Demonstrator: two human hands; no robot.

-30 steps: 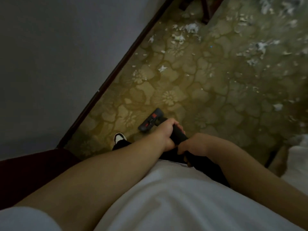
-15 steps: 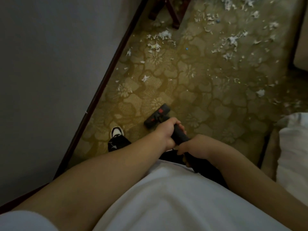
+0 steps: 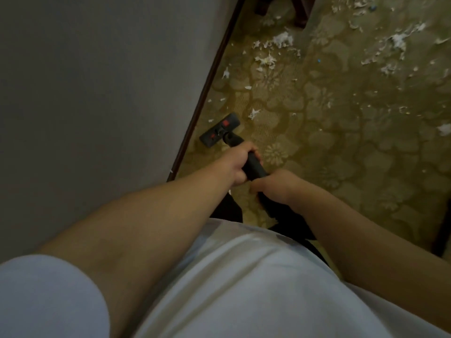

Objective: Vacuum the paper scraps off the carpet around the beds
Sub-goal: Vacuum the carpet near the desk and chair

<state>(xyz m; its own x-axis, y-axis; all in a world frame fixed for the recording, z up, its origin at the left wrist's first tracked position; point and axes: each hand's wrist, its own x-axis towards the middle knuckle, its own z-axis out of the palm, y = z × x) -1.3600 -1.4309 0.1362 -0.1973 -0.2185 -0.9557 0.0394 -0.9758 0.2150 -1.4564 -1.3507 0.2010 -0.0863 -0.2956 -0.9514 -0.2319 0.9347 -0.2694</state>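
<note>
Running diagonally up the left side, a grey wall (image 3: 97,93) meets the carpet (image 3: 341,167) at a dark skirting (image 3: 207,93). At the top, two dark furniture legs (image 3: 299,11) stand on the carpet near the skirting. A dark upright edge (image 3: 443,230) closes the far right, too dim to name. Between these lies a broad stretch of patterned carpet, open to the right of the hands and ahead of them.

One black vacuum head (image 3: 220,129) with two red marks sits flat on the carpet, its left end just beside the skirting; whether it touches is unclear. One black tube (image 3: 253,165) slants back from it toward the body. The left hand (image 3: 238,164) grips the tube close behind the head, fingers curled round it. The right hand (image 3: 275,185) holds the tube just below, nearer the white shirt (image 3: 244,289), fingers wrapped under it.

White paper scraps (image 3: 283,41) are too many to count. The nearest one (image 3: 253,113) lies just ahead and right of the head. Thicker clusters sit farther on, by the legs and at the upper right, well apart from both hands. A few lone bits dot the carpet's right side.
</note>
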